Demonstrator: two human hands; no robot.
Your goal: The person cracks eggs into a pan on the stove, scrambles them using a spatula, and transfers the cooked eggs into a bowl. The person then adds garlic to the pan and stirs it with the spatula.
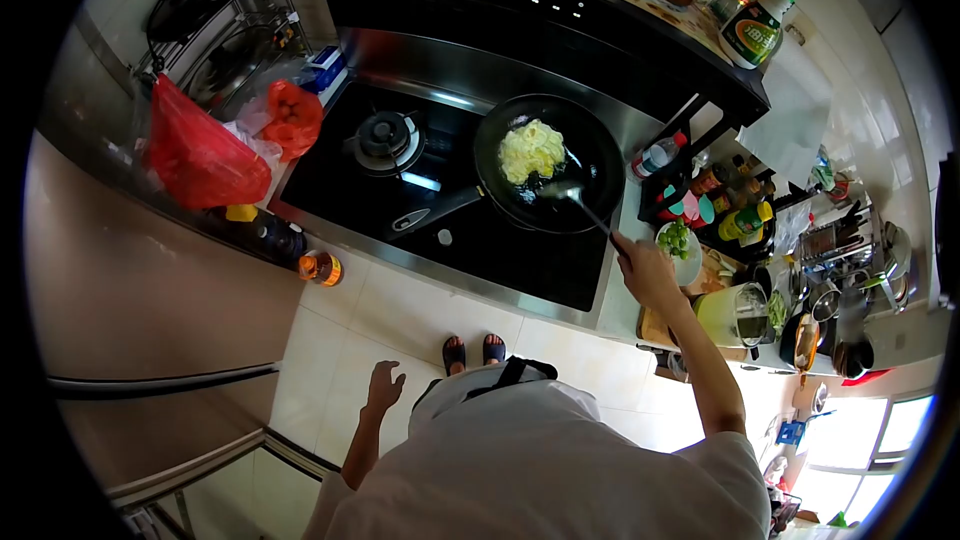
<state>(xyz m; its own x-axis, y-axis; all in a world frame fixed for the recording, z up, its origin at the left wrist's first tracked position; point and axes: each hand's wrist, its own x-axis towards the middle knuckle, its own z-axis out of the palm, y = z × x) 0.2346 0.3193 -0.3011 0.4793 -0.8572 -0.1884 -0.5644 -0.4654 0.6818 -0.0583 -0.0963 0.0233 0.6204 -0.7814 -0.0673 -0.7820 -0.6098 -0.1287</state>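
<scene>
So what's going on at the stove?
The person's right hand holds a long-handled utensil, its head down in the black pan, right by a soft yellow mass that looks like egg. The pan sits on the right side of the cooktop, handle angled toward the front left. The left hand is open and holds nothing.

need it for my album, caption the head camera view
Right hand works a spatula beside pale yellow food in a black frying pan on the cooktop
</scene>
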